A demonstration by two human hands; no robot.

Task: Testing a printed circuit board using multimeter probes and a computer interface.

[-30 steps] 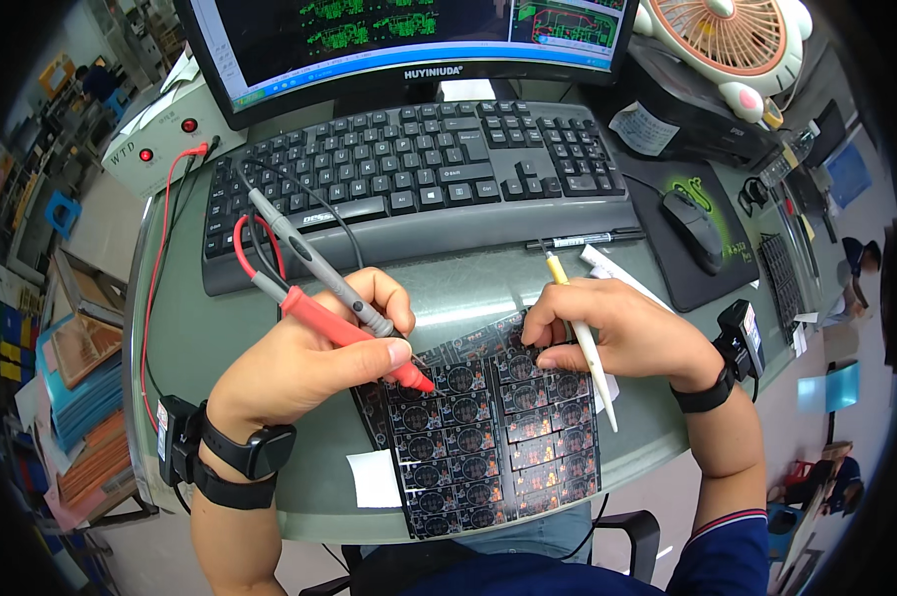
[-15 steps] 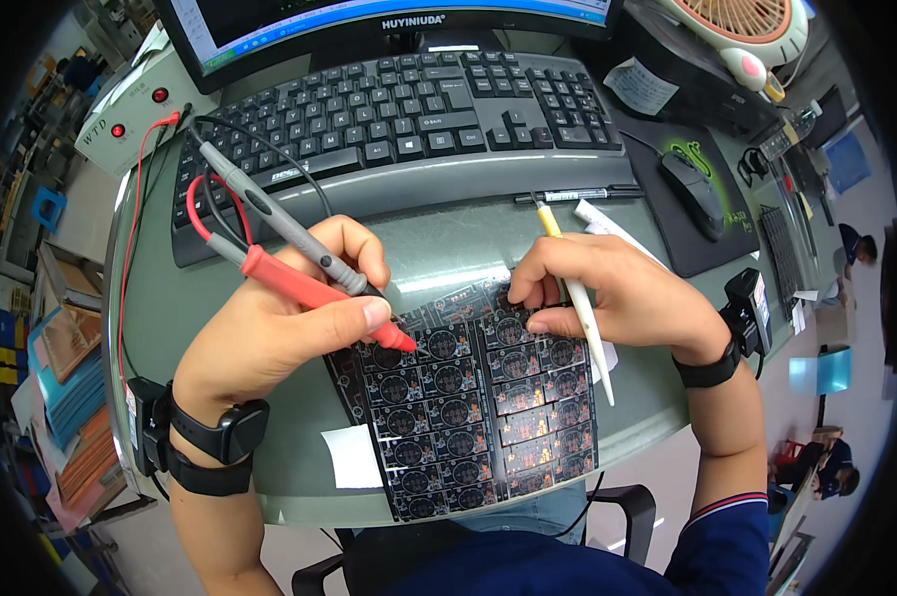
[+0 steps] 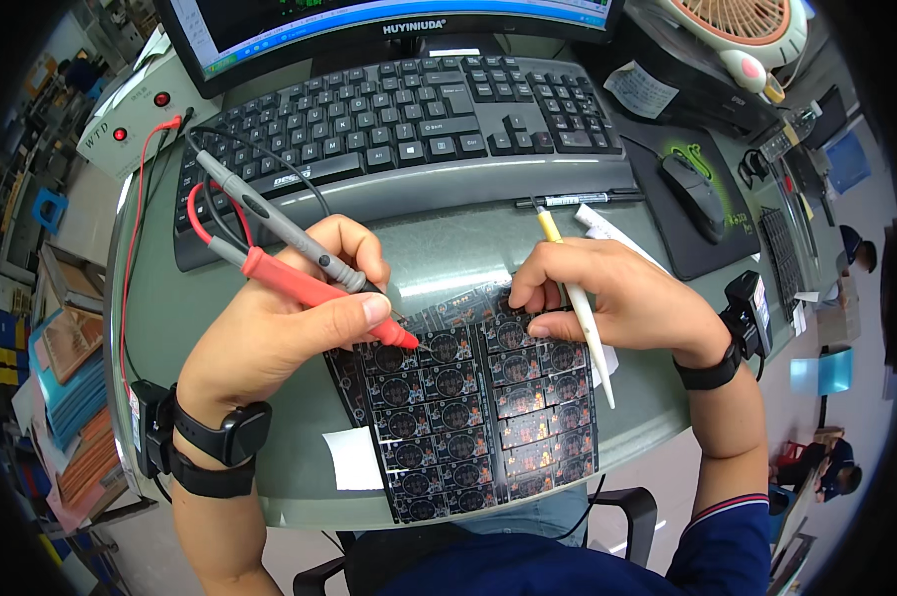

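Two test probes, a red one [image 3: 304, 287] and a grey one [image 3: 270, 214], are gripped together in my left hand [image 3: 270, 333]. Their tips point down at the upper left part of a black circuit board panel [image 3: 448, 417] marked with rows of round outlines. My right hand [image 3: 612, 293] pinches the panel's top edge between thumb and fingers. Tucked through that same hand is a white pen-like tool [image 3: 588, 333] with a yellow end, slanting down past the panel's right side. Another board [image 3: 347, 382] shows partly under the panel at the left.
A black keyboard [image 3: 399, 124] and a monitor [image 3: 389, 30] stand behind my hands. On the right are a mouse [image 3: 692, 194] on a mat, a black marker [image 3: 578, 198] and a fan [image 3: 742, 30]. A probe box [image 3: 136, 114] sits far left; white paper [image 3: 352, 458] lies beside the panel.
Both hands keep their hold on the probes, panel and tool. The red probe tip has shifted very slightly to the right; otherwise little differs.
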